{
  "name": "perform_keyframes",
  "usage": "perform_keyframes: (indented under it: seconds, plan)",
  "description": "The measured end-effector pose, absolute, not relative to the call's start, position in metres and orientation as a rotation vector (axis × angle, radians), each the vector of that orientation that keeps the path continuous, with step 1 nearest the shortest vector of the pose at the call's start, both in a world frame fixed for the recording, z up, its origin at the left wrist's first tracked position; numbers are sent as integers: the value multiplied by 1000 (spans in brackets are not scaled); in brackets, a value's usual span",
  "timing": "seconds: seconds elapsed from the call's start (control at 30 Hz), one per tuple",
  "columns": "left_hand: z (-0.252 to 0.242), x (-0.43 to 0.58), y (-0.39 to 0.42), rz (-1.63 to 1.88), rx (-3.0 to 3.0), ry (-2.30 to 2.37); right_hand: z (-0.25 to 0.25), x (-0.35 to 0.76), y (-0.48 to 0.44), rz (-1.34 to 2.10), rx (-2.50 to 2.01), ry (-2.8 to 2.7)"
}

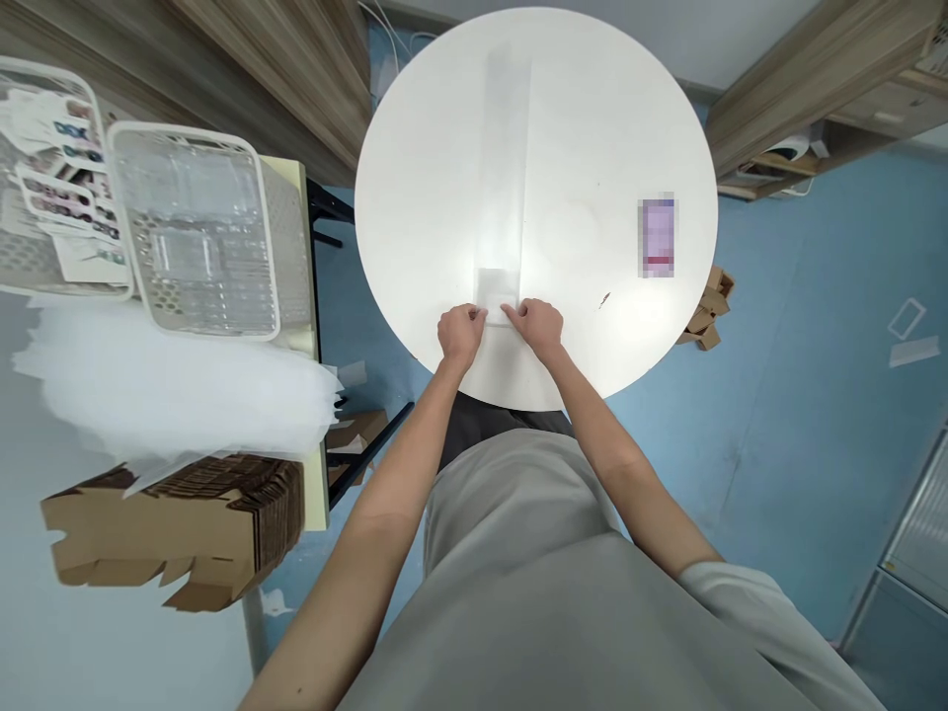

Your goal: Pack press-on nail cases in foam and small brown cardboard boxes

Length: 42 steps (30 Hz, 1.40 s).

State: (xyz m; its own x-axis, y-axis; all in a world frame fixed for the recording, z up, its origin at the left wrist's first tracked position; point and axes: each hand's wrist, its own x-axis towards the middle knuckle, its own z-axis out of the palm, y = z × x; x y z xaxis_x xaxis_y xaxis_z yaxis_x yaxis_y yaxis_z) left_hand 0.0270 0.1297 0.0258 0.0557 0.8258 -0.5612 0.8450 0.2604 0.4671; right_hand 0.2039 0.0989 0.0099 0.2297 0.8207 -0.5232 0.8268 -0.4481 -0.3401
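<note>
A long translucent whitish strip (505,148) lies lengthwise on the round white table (415,178). At its near end is a small clear, greyish rectangular piece (498,286), perhaps a plastic case; whether the strip covers it I cannot tell. My left hand (460,334) is closed at the near left corner, thumb and fingers pinched on the strip's end. Opposite it, my right hand (539,326) has its fingers curled and its thumb on the near right corner. On the table's right side rests a purple rectangular item (658,237), blurred out.
To the left, a side table (317,494) bears a white basket (285,247) of clear plastic cases, a pile of white translucent sheets (185,385) and stacked flat cardboard boxes (163,533). Another basket (51,69) holds printed cards. Cardboard pieces (709,311) lie on the floor, right.
</note>
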Motion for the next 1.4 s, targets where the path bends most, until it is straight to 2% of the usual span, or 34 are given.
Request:
perform_keyframes:
  seconds: [0.13,0.2,0.33,0.57,0.9,1.1,1.4]
  plan:
    - [25,31,135,79,1743,1732,9,203,99,-803,2498,1902]
    - [22,35,138,174,1997,1544,8,202,97,-740,2396,2173]
    - [14,38,146,105,2218,1126,3,206,88,-886,2135,2382]
    - [7,10,150,36,2223,981,-3,218,78,-954,2021,2397]
    - [31,0,169,-275,2041,1070,20,228,90,-1023,1935,2366]
    - [44,-12,146,-287,1862,1131,35,229,73,-1134,1942,2325]
    - [25,15,150,-251,1796,1391,7,225,80,-1138,2278,1951]
